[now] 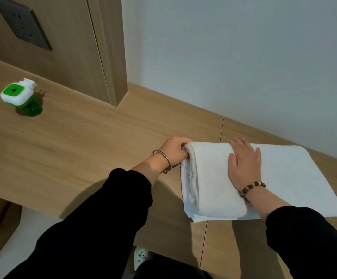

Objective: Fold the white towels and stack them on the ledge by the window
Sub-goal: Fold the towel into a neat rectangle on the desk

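A folded white towel (pixel 211 178) lies on the wooden ledge (pixel 83 150), on top of another flat white towel (pixel 296 178) that reaches further right. My left hand (pixel 173 151) grips the folded towel's left end, fingers curled into the layered edge. My right hand (pixel 244 164) lies flat on top of the folded towel, fingers straight and pointing toward the wall. Both arms wear black sleeves; a metal bangle is on the left wrist and a bead bracelet on the right.
A green and white plug-in device (pixel 19 97) stands on the ledge at the far left. A wooden panel with a dark wall socket (pixel 22 23) rises behind it. The white wall (pixel 234 57) borders the ledge at the back. A white shoe (pixel 141 256) shows below the ledge.
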